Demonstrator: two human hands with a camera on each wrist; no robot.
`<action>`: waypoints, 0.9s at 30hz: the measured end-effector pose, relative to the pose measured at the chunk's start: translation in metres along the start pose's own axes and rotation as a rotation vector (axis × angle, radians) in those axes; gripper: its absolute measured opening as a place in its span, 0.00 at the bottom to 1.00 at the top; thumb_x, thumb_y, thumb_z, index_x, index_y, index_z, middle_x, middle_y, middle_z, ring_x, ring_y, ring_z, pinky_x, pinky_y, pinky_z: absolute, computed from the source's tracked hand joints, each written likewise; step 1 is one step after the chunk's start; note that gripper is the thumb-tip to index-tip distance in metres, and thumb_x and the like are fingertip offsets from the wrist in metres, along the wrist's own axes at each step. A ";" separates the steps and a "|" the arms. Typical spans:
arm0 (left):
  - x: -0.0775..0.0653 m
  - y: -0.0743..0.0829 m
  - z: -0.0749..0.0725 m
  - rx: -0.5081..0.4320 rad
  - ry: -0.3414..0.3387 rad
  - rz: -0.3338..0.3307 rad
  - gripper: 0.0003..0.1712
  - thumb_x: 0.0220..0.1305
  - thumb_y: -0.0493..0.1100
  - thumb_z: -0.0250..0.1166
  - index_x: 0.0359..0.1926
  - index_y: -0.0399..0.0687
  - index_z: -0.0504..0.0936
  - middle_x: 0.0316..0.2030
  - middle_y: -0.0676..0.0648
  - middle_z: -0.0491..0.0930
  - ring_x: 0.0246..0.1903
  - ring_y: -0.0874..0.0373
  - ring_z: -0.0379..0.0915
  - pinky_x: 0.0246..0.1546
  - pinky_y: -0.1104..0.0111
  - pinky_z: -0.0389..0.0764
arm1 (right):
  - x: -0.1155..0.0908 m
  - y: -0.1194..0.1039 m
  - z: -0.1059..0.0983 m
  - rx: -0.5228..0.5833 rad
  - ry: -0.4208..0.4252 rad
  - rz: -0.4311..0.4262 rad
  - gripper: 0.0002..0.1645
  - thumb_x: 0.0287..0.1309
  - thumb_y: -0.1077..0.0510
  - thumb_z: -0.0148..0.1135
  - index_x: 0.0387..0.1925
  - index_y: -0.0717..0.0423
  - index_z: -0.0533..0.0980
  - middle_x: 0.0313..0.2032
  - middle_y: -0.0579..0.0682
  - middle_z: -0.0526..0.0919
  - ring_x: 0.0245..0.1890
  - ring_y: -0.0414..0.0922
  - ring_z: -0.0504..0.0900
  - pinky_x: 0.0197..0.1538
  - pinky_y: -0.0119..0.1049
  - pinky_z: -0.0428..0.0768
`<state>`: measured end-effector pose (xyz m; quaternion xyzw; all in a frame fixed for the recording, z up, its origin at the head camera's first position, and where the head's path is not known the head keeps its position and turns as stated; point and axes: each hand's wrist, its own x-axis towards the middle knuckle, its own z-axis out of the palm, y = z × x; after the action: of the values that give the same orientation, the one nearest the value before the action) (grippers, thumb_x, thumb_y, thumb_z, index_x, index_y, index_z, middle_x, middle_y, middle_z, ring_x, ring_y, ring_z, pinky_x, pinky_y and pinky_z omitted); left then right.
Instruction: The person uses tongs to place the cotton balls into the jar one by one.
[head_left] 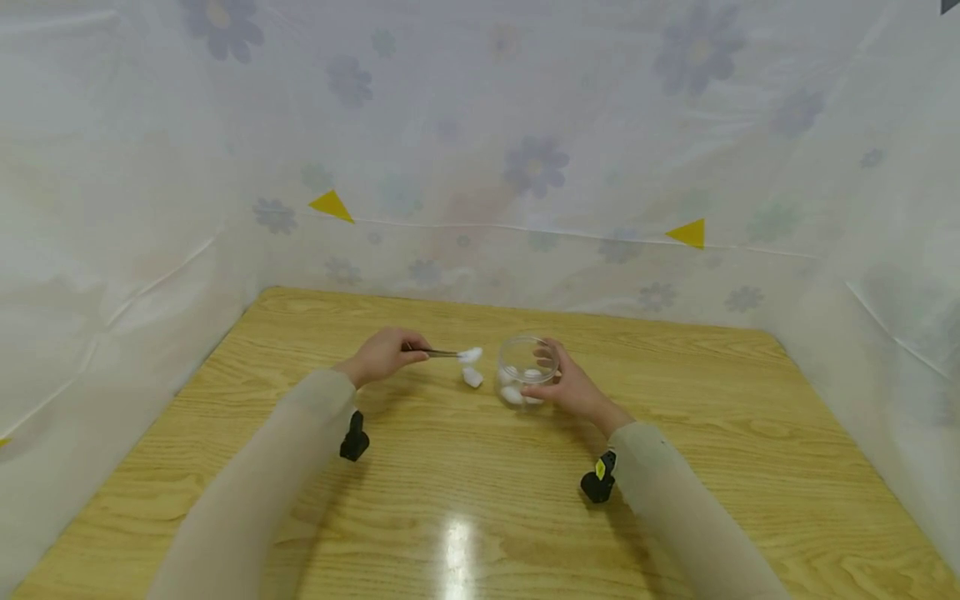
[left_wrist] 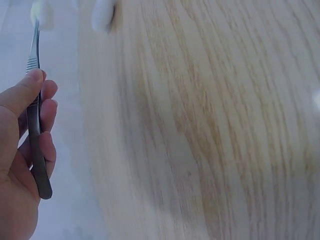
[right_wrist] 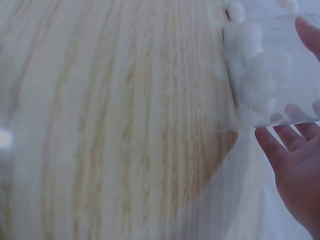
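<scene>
My left hand (head_left: pixel 383 355) pinches a pair of metal tweezers (left_wrist: pixel 36 125) between thumb and fingers. The tips of the tweezers grip a white cotton ball (head_left: pixel 470 355), held above the table. Just below it, another cotton ball (head_left: pixel 472 377) lies on the wood, left of a clear round jar (head_left: pixel 528 340). Several cotton balls (right_wrist: pixel 257 75) are inside the jar, mostly toward its bottom. Around the jar's right side curl the thumb and fingers of my right hand (head_left: pixel 573 385). The jar stands upright with its top uncovered.
A wood-grain table (head_left: pixel 450 475) spreads beneath both hands. Pale flowered sheeting (head_left: pixel 465 125) hangs behind it and at both sides, with yellow triangles (head_left: pixel 332 206) stuck on. Each wrist carries a small black camera (head_left: pixel 355 437).
</scene>
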<state>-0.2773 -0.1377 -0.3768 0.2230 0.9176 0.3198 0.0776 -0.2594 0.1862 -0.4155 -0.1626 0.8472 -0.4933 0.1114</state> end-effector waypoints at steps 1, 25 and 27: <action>0.000 0.000 0.000 -0.004 0.002 0.005 0.12 0.66 0.42 0.58 0.45 0.40 0.82 0.39 0.38 0.81 0.39 0.46 0.76 0.38 0.61 0.75 | 0.000 0.000 0.000 0.002 0.000 -0.001 0.54 0.53 0.52 0.68 0.72 0.49 0.45 0.69 0.60 0.56 0.69 0.57 0.57 0.65 0.57 0.61; 0.008 0.016 -0.007 -0.009 0.022 0.022 0.13 0.67 0.43 0.58 0.47 0.42 0.81 0.41 0.39 0.81 0.41 0.46 0.77 0.41 0.60 0.76 | 0.001 0.002 0.000 0.016 0.001 -0.004 0.54 0.52 0.51 0.69 0.72 0.49 0.45 0.69 0.60 0.55 0.69 0.58 0.56 0.65 0.57 0.61; 0.009 0.018 -0.008 -0.008 0.024 0.025 0.12 0.67 0.43 0.58 0.46 0.43 0.81 0.41 0.39 0.81 0.41 0.47 0.77 0.41 0.60 0.76 | 0.001 0.002 0.000 0.015 0.000 -0.004 0.54 0.52 0.51 0.69 0.72 0.49 0.45 0.69 0.60 0.55 0.69 0.58 0.56 0.65 0.57 0.61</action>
<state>-0.2812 -0.1254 -0.3600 0.2304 0.9144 0.3269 0.0632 -0.2602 0.1865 -0.4171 -0.1635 0.8432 -0.4998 0.1116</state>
